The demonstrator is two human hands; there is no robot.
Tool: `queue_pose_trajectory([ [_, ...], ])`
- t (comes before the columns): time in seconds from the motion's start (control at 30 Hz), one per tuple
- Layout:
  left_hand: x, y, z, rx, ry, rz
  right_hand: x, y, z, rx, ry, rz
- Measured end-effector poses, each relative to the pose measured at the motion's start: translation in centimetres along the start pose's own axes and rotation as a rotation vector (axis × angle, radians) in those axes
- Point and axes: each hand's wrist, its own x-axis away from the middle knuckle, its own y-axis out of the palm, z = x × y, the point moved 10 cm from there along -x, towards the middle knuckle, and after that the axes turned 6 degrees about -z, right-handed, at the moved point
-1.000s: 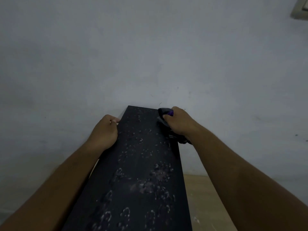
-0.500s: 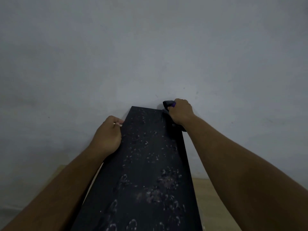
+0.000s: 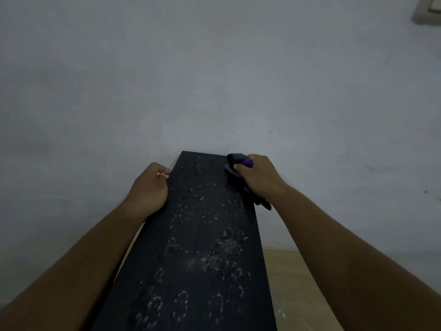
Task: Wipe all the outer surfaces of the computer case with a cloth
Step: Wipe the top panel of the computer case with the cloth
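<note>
The black computer case runs away from me, its top panel speckled with pale dusty smudges. At its far right corner my right hand grips a dark cloth with a purple patch and holds it against the panel. Part of the cloth hangs over the right edge below my wrist. My left hand is curled over the case's left edge near the far end, fingers wrapped round the side.
A plain grey wall stands right behind the case's far end. Light wooden floor shows to the right of the case. A wall switch plate sits at the top right corner.
My right hand with the cloth slid along the far right corner, first toward the wall and then back a little. My left hand stayed on the left edge.
</note>
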Motion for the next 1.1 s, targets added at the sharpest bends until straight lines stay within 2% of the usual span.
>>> queue_pose_trajectory([
  [0.27,0.4,0.0,0.2,0.000,-0.014,-0.013,5.1,0.2,-0.1,-0.131,-0.065,-0.033],
  [0.5,0.4,0.1,0.3,-0.022,-0.001,-0.033,2.8,0.2,0.1,-0.129,-0.032,-0.053],
  [0.83,-0.2,0.4,-0.2,-0.008,0.010,-0.038,-5.9,0.1,-0.2,0.173,0.066,-0.003],
  [1.0,-0.3,0.4,0.0,-0.035,0.016,-0.034,-7.7,0.9,-1.3,0.395,0.037,0.009],
  [1.1,-0.3,0.4,0.1,-0.041,0.014,-0.037,-7.3,0.8,-1.1,0.359,0.015,0.027],
])
